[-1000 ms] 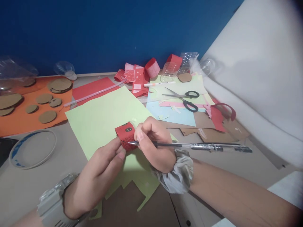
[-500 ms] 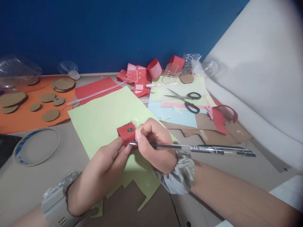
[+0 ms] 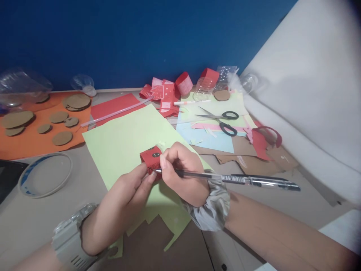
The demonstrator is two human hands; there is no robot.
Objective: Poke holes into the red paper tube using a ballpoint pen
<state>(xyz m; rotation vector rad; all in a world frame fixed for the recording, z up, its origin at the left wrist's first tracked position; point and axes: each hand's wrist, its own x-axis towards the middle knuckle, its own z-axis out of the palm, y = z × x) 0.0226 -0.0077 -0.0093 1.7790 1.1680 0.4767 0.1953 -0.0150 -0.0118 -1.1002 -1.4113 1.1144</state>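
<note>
Between the thumb and fingers of my left hand [image 3: 124,197] is a small red paper piece [image 3: 150,155], folded or rolled, with black eye-like marks and a patch of dense black pen strokes. My right hand [image 3: 184,175] grips a clear-barrelled pen [image 3: 237,178], its tip at the inked patch close to my left thumb. The pen's back end points right. Both hands are over a light green paper sheet [image 3: 121,139] with a jagged cut lower edge. My fingers cover part of the red piece.
Black-handled scissors [image 3: 222,119] lie on coloured sheets at the right. Cardboard discs [image 3: 62,138] rest on orange paper [image 3: 17,146] at the left, behind a tape ring [image 3: 70,171]. Red paper rolls [image 3: 184,83] and clear plastic pieces stand along the blue wall [image 3: 141,41]. A straw [image 3: 118,111] crosses red paper.
The pen's back end has swung slightly down and left, while its tip stays at the red piece. The view has shifted a little. Both hands keep their hold.
</note>
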